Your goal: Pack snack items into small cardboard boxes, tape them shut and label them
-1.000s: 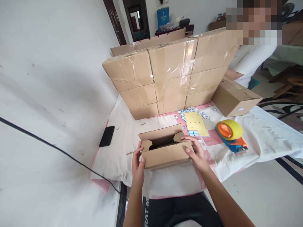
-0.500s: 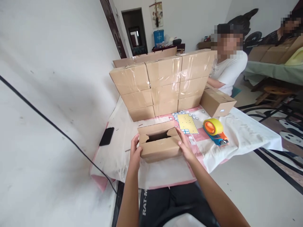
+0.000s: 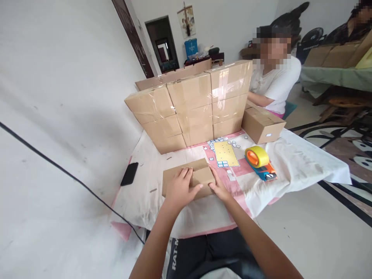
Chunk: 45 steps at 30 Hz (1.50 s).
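A small brown cardboard box (image 3: 203, 176) lies on the table in front of me, its top flaps folded down. My left hand (image 3: 182, 186) rests on the lid, fingers stretched out flat and thumb apart. At the box's right end, my right hand (image 3: 218, 185) grips it, thumb on the near side and fingers round the far corner. Right of the box is a sheet of yellow and white stickers (image 3: 226, 154). Farther right stands a tape dispenser (image 3: 263, 170), blue and orange, carrying a roll of yellow tape (image 3: 258, 156).
Taped cardboard boxes (image 3: 192, 110) form a stacked wall across the table's back. Another closed box (image 3: 263, 123) sits at the back right, near a seated person (image 3: 279, 83). A black phone (image 3: 129, 174) lies at the left edge of the cloth-covered table (image 3: 192, 217).
The box's open top flaps have been folded down. My left hand has moved from the left end onto the lid; my right hand stays at the right end.
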Each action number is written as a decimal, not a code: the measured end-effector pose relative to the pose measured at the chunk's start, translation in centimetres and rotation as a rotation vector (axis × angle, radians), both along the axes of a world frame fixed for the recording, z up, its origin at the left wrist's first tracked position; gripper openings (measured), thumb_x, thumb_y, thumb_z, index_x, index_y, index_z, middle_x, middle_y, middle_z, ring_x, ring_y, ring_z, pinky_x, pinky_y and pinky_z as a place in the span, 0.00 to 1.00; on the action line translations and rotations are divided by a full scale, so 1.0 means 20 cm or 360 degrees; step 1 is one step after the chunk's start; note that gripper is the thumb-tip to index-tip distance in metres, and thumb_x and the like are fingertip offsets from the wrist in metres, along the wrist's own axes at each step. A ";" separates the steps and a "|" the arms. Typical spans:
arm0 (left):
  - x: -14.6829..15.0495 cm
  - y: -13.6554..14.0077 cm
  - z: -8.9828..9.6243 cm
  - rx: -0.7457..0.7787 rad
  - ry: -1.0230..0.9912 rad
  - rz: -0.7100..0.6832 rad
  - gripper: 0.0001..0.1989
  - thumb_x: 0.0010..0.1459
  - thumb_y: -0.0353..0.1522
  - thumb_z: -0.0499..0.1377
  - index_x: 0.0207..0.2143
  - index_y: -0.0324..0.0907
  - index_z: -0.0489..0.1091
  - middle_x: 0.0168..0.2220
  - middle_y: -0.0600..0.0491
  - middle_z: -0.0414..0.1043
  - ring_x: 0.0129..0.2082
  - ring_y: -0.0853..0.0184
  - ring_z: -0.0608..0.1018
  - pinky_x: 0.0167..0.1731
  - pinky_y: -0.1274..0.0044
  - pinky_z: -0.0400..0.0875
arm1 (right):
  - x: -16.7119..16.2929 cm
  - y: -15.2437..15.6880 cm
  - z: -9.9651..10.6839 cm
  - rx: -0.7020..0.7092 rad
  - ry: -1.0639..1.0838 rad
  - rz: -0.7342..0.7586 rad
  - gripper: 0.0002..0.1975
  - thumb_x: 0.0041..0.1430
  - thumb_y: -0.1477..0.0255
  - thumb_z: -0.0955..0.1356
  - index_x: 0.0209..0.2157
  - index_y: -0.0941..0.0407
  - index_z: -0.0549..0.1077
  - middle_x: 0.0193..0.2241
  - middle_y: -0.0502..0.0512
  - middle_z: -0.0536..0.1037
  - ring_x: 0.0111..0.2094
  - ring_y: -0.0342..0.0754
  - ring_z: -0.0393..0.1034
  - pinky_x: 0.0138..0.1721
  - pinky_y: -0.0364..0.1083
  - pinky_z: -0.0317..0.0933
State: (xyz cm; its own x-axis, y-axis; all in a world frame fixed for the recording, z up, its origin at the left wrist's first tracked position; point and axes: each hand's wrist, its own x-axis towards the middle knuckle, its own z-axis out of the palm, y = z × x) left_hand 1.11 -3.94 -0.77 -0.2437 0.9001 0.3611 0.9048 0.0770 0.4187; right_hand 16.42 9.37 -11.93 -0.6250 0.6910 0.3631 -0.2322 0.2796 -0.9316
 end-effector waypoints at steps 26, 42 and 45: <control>0.05 0.07 -0.17 0.0032 0.0322 0.0133 0.53 0.53 0.53 0.64 0.72 0.46 0.43 0.66 0.43 0.64 0.66 0.44 0.64 0.68 0.55 0.44 | -0.04 0.04 -0.15 0.0352 -0.0186 -0.0086 0.56 0.53 0.34 0.59 0.72 0.53 0.41 0.71 0.64 0.48 0.71 0.68 0.43 0.69 0.63 0.43; 0.09 0.05 -0.11 -0.0121 0.0328 0.0167 0.34 0.60 0.50 0.59 0.66 0.52 0.61 0.67 0.54 0.62 0.69 0.51 0.59 0.67 0.52 0.52 | -0.03 0.00 -0.04 0.0056 -0.0005 -0.0048 0.50 0.53 0.39 0.67 0.69 0.51 0.53 0.67 0.61 0.61 0.67 0.61 0.55 0.67 0.58 0.54; 0.09 0.04 -0.09 -0.0140 0.0356 0.0150 0.32 0.60 0.47 0.59 0.65 0.54 0.62 0.68 0.56 0.59 0.69 0.49 0.58 0.67 0.50 0.52 | -0.03 0.00 -0.04 0.0043 -0.0054 -0.0118 0.49 0.51 0.38 0.67 0.67 0.51 0.58 0.64 0.62 0.67 0.66 0.62 0.58 0.66 0.59 0.53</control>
State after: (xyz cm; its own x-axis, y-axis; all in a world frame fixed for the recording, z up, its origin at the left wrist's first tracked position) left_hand 2.90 -3.12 -2.65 -0.2509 0.9076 0.3367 0.9613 0.1927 0.1968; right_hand 15.72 9.41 -12.80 -0.5849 0.7260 0.3617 -0.1782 0.3200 -0.9305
